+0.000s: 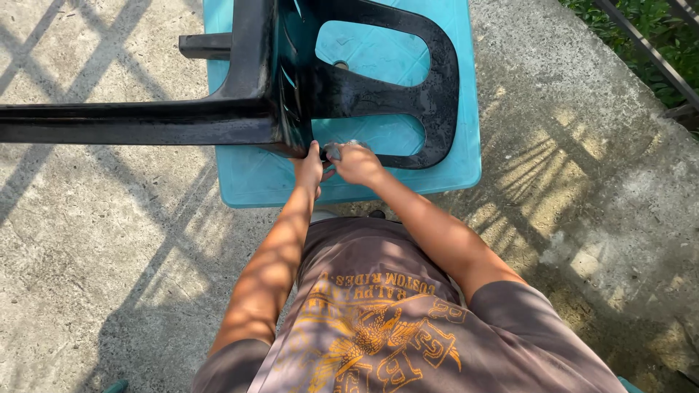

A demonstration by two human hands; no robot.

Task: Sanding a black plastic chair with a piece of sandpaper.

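A black moulded plastic chair (pixel 291 80) lies tipped on its side across a turquoise square plastic table (pixel 451 156), its curved armrest loop resting on the tabletop and its legs reaching out to the left over the rough concrete floor (pixel 109 255). Both hands meet at the chair's lower edge, just where the seat joins the armrest. The left hand (pixel 309 169) presses against that edge with its fingers up on the plastic, steadying it; whether it closes around anything I cannot tell. The right hand (pixel 355 161) is curled narrowly around a small grey object (pixel 333 151), perhaps a pad or a scrap of abrasive, held against the chair between the two hands; too little of it shows to name it surely. The work appears to be rubbing or cleaning this spot, and it would go best with the left hand bracing the chair firmly so it does not slide on the smooth tabletop, while the right works in short, even strokes and stays on the edge instead of slipping off toward the table. Counted: one chair, one table, one small grey object, two hands, and one person in a brown printed shirt (pixel 386 320).
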